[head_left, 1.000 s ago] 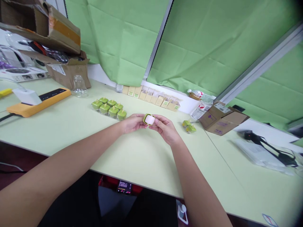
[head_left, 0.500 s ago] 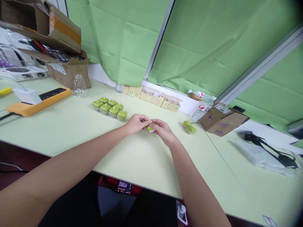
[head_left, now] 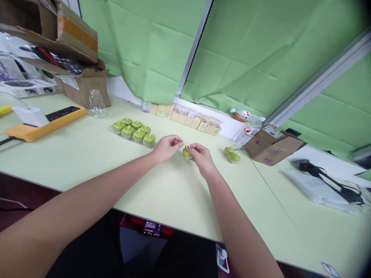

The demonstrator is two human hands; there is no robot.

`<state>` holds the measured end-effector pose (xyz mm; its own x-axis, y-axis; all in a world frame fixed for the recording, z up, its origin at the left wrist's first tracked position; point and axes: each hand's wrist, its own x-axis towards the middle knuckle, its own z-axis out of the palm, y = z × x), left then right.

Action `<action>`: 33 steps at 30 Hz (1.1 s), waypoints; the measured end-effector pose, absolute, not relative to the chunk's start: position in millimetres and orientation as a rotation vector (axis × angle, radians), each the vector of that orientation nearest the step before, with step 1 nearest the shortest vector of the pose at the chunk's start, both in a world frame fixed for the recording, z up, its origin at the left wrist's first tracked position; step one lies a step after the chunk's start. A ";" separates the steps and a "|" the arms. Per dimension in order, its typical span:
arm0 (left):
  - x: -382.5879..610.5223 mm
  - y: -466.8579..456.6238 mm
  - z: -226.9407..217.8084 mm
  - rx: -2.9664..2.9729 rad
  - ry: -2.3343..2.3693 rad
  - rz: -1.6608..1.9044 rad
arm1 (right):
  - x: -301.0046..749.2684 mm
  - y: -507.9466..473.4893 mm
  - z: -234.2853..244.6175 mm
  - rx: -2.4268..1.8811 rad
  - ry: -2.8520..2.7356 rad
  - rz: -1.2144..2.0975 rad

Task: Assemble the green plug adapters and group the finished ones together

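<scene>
In the middle of the table, my right hand (head_left: 203, 157) pinches a small green-lidded container (head_left: 187, 154) by the top. My left hand (head_left: 168, 148) is just to its left, apart from the container, with thumb and fingertips drawn together; whatever they may hold is too small to make out. A group of similar containers (head_left: 133, 130), with clear bases and green lids topped by pale tabs, stands in two rows beyond my left hand. To the right of my right hand sit a few more containers (head_left: 232, 154) of the same look.
Small cardboard boxes (head_left: 185, 117) line the back edge. An orange power strip (head_left: 49, 122) and a clear jar (head_left: 97, 104) are at the left, below stacked cartons (head_left: 78, 34). Plastic bottles (head_left: 247, 117), an open carton (head_left: 272, 144) and a black cable (head_left: 333, 181) lie right.
My left hand has come off the green-lidded container and moved slightly left and up. The container stays in my right hand and now shows more fully.
</scene>
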<state>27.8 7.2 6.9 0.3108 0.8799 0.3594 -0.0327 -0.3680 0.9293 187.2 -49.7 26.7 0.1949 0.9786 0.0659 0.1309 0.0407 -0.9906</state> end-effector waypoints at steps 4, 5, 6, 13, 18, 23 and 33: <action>18.2 13.3 8.4 1.925 1.021 1.438 | 191.0 -46.4 26.5 -1.315 -1.066 0.860; 16.1 14.7 7.6 2.003 1.079 1.448 | 191.3 -46.0 26.6 -1.299 -1.052 0.849; 14.6 15.9 6.3 2.070 1.128 1.430 | 191.3 -45.9 26.8 -1.282 -1.042 0.844; 16.2 24.3 -11.2 2.199 1.189 1.097 | 186.1 -51.1 33.8 -1.244 -1.021 0.863; 17.5 30.3 -18.9 2.098 1.156 1.037 | 184.1 -52.3 35.1 -1.217 -1.018 0.861; 19.1 21.7 -17.2 2.139 1.007 0.984 | 182.7 -52.1 33.4 -1.167 -1.042 0.860; 22.5 11.5 -16.1 2.206 0.851 0.962 | 179.5 -56.8 40.8 -1.182 -1.053 1.003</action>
<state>22.5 11.5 -16.1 0.5366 0.7368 0.4113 0.3183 -0.6282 0.7100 179.5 -56.8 40.8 0.2176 0.9711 0.0977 -0.0505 0.1112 -0.9925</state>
